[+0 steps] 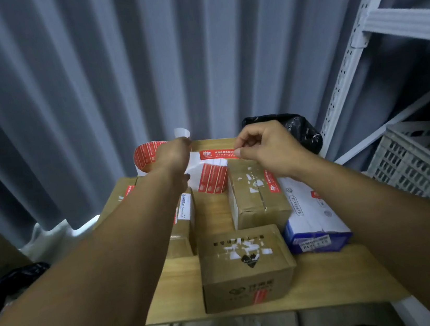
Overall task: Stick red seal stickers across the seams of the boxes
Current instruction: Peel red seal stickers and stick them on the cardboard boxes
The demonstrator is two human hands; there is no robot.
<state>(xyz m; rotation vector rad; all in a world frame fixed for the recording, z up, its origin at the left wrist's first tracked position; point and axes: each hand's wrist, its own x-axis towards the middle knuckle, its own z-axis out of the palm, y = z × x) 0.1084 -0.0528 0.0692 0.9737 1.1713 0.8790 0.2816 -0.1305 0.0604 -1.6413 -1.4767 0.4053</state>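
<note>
A curling strip of white backing paper with red seal stickers [212, 181] hangs above the far end of the small wooden table [179, 277]. My left hand [176, 154] holds the strip's upper part. My right hand [264, 151] pinches the right end of one red sticker [216, 153] lying across the backing. Below stand a brown cardboard box [256, 198] with a red sticker on its right top edge, a nearer brown box [245, 265], a box under my left forearm [182, 222], and a white and blue box [312, 218] at the right.
A black plastic bag [299, 129] sits behind the boxes. Grey curtains [115, 80] hang at the back. A white metal shelf frame [356, 43] and a grey plastic crate [427, 162] stand on the right. Another black bag [11, 285] lies at lower left.
</note>
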